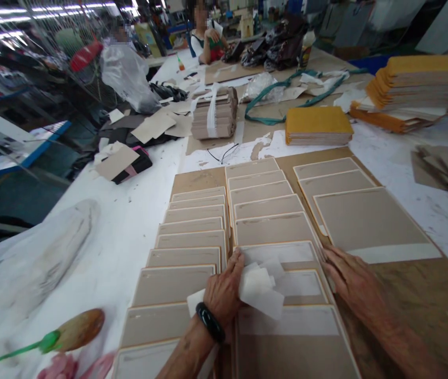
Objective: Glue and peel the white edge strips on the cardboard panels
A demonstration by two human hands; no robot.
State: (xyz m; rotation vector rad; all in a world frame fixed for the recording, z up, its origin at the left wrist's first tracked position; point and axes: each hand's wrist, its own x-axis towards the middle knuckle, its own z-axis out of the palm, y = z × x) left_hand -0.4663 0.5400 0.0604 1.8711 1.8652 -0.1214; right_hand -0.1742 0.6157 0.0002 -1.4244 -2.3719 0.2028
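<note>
My left grip (224,284) is closed on white paper slips (259,289) above the fanned beige panels (265,226); my right grip (352,279) lies spread open on the brown board (413,310). The nearest panels carry white strips (287,326), the farther ones none. Beyond lie a tied bundle (214,113) and yellow stacks (318,126).

From my head, facing forward and down
My left hand (224,287) and right hand (352,281) are close below; the table (117,231) runs ahead.
</note>
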